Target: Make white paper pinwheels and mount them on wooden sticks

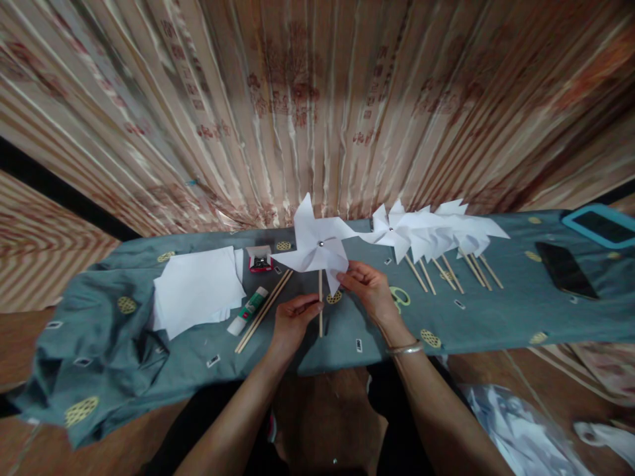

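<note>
A white paper pinwheel [312, 241] with a silver pin at its centre stands upright in front of me. My left hand [294, 320] pinches its wooden stick [320, 284] between thumb and fingers. With thumb and fingertips, my right hand [368, 287] grips the lower right blade of the same pinwheel. Just right of that hand lies a pair of scissors with green handles [399, 297], partly hidden behind the wrist. Left of the pinwheel are loose wooden sticks [262, 312], a green and white glue stick [249, 311] and a small open red box of pins [260, 260].
A stack of white paper sheets [198, 291] lies on the left of the cloth-covered table [317, 360]. Several pinwheels [436, 231] overlap in a row at right. Beyond them are a dark phone [565, 270] and a blue-framed device [602, 225]. A plastic bag [520, 430] sits on the floor.
</note>
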The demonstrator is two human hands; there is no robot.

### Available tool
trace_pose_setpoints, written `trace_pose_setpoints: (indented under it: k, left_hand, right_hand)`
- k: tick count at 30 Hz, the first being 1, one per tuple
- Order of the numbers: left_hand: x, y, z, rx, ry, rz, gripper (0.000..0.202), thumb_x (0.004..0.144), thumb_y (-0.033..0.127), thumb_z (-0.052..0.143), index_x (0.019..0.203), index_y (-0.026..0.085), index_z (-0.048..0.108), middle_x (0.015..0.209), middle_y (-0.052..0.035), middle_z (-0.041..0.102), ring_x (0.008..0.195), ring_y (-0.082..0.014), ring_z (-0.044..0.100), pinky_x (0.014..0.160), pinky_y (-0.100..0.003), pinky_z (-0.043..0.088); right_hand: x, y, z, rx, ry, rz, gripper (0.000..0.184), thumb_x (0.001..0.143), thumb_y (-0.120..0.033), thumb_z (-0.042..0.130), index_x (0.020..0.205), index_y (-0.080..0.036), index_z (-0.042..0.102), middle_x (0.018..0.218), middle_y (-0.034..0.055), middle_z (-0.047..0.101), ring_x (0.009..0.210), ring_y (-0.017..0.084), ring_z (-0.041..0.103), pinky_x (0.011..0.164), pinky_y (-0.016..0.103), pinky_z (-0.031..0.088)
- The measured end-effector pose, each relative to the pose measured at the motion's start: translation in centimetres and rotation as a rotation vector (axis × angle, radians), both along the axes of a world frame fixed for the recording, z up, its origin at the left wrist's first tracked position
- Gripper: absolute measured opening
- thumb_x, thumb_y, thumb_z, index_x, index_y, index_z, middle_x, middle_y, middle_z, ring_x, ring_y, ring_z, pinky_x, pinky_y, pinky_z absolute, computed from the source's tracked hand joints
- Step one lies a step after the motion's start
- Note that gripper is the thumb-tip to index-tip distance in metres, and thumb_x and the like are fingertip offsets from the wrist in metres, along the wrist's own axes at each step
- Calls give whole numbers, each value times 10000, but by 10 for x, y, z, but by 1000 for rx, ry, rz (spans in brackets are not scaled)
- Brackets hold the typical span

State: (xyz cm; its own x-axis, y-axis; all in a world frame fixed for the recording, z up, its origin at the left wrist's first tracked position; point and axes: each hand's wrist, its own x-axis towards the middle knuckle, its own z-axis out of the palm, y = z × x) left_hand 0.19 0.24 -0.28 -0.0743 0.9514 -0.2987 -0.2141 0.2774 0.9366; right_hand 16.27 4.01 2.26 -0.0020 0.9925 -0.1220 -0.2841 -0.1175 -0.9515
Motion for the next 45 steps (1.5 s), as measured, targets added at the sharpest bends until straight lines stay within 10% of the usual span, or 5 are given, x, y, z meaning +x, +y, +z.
trace_pose_setpoints:
  k: [20,26,32,45]
  left_hand:
    - [-2,-1,2,6,-17,-10,293,522,313,845,779,180,797,774,-43,771,763,-211,692,807,-342,526]
    - [-5,-2,6,-25,-46,-26,310,492,339,864,759,196,798,792,-51,778,804,-231,703,863,-368,522]
    - [-6,-6,7,-39,-23,-116,271,513,326,851,750,205,800,803,-50,781,822,-244,711,860,-363,527]
    - [-10,-7,8,-63,-18,-149,304,519,322,852,786,186,798,843,-63,784,837,-248,712,871,-371,524]
  right_hand:
    - [-10,-4,-4,64,-135,5,380,586,-499,842,823,-218,746,632,-20,693,558,129,595,532,246,453]
    - [23,7,1,137,-262,-273,321,679,-513,768,760,-204,737,578,-7,679,513,120,556,523,256,447]
    - [42,20,-5,258,-309,-474,323,658,-401,792,912,-211,732,869,42,752,824,189,678,828,364,528]
    - [40,20,-10,188,-267,-381,367,594,-368,817,914,-208,736,771,9,732,734,166,653,760,351,523]
